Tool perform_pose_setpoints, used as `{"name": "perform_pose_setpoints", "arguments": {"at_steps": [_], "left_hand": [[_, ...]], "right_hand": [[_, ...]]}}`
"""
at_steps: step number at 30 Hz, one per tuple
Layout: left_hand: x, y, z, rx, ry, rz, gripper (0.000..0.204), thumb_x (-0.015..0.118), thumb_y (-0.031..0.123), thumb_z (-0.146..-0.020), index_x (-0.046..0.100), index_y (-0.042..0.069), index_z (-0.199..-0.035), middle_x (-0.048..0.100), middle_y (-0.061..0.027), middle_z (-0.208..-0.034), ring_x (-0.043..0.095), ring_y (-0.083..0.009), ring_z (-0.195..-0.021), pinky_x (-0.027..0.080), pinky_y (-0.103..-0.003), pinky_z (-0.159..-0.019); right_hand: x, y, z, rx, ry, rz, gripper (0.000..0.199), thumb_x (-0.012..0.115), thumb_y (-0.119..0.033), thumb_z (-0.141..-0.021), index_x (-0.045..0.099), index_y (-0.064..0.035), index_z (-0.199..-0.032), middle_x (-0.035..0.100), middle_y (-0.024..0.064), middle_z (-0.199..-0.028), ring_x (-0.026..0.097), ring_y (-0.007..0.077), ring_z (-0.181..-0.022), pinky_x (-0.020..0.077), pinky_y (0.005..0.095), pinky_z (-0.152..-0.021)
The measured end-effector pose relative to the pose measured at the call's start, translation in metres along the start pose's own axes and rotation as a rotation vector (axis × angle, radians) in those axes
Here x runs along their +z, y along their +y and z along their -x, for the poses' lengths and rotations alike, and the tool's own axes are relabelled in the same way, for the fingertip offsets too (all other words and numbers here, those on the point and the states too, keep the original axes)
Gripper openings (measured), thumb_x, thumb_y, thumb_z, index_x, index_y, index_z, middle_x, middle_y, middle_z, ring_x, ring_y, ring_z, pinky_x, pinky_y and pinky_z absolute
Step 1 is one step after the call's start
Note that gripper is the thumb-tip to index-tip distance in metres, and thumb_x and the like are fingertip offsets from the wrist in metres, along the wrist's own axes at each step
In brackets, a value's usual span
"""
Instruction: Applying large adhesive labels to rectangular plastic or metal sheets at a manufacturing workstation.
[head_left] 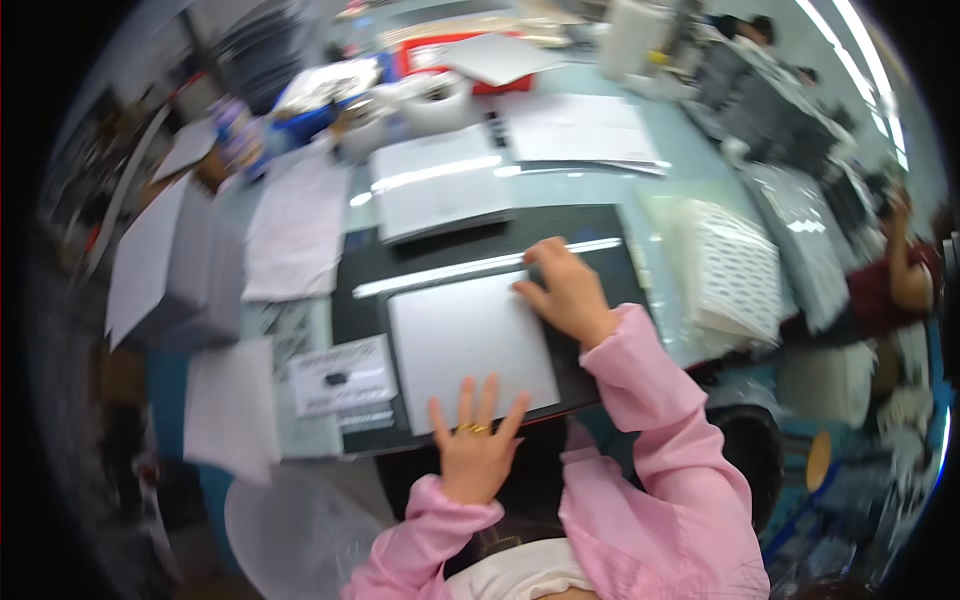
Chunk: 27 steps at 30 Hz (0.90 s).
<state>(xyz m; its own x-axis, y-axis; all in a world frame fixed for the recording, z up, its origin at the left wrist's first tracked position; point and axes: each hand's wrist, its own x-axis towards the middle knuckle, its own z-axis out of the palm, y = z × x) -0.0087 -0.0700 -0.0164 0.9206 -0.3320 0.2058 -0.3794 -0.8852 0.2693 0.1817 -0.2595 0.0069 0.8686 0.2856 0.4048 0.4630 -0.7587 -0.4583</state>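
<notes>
A white square sheet or panel (470,345) lies on a black mat (590,235) in front of me. My left hand (477,455) rests on its near edge, open, fingers spread flat, with a gold-coloured ring on one finger. At the far right corner of the panel is my right hand (570,290), its fingers curled and closed. Something small and dark shows by those fingertips, too blurred to name. Just beyond the mat's middle sits a stack of white panels (440,185). A small printed card (343,377) lies left of the panel.
Tall stacks of white board (165,265) stand at the left, beside a crumpled white sheet (297,225). White papers (575,130), tape rolls (440,100) and a red tray (415,55) are farther back. Patterned white packs (730,270) lie right; a person (905,260) is beyond.
</notes>
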Motion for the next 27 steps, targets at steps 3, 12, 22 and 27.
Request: {"name": "perform_pose_setpoints", "arguments": {"at_steps": [3,12,22,27], "left_hand": [[-0.009,0.0,0.002,-0.03,-0.032,-0.027,0.077,0.081,0.027,-0.072,0.05,0.034,-0.142,0.034,-0.0105,-0.156,0.03,-0.0356,-0.145,0.013,-0.07,-0.112],[-0.006,0.006,-0.002,0.028,-0.005,-0.017,0.079,0.083,0.029,-0.071,0.049,0.033,-0.142,0.032,-0.0112,-0.157,0.028,-0.0379,-0.146,0.014,-0.071,-0.112],[-0.021,-0.004,-0.003,0.022,-0.024,0.072,0.074,0.081,0.026,-0.074,0.051,0.022,-0.141,0.039,-0.013,-0.153,0.031,-0.0352,-0.144,0.013,-0.065,-0.114],[-0.04,-0.031,-0.031,-0.046,0.327,0.654,0.057,0.071,0.008,-0.083,0.053,0.006,-0.136,0.063,-0.0137,-0.126,0.056,-0.033,-0.12,0.038,-0.044,-0.105]], "right_hand": [[-0.047,0.015,0.002,0.006,0.047,-0.043,0.024,0.077,-0.021,-0.082,0.064,-0.0037,-0.092,0.06,0.0134,-0.103,0.062,0.0328,-0.094,0.0501,0.0376,-0.081],[-0.268,0.266,0.118,1.019,0.366,0.812,0.071,0.074,-0.059,-0.076,0.068,0.0047,-0.107,0.067,0.0221,-0.108,0.062,0.0399,-0.104,0.0475,0.0443,-0.093],[-0.252,0.227,0.119,0.478,0.905,-0.556,0.013,0.065,-0.017,-0.095,0.064,-0.0047,-0.091,0.063,-0.0018,-0.078,0.051,0.0051,-0.068,0.0436,0.0219,-0.064],[-0.158,0.019,0.065,0.442,0.191,-0.942,0.008,0.062,-0.013,-0.097,0.06,-0.0069,-0.092,0.063,-0.0047,-0.085,0.053,0.0019,-0.073,0.0432,0.0192,-0.067]]}}
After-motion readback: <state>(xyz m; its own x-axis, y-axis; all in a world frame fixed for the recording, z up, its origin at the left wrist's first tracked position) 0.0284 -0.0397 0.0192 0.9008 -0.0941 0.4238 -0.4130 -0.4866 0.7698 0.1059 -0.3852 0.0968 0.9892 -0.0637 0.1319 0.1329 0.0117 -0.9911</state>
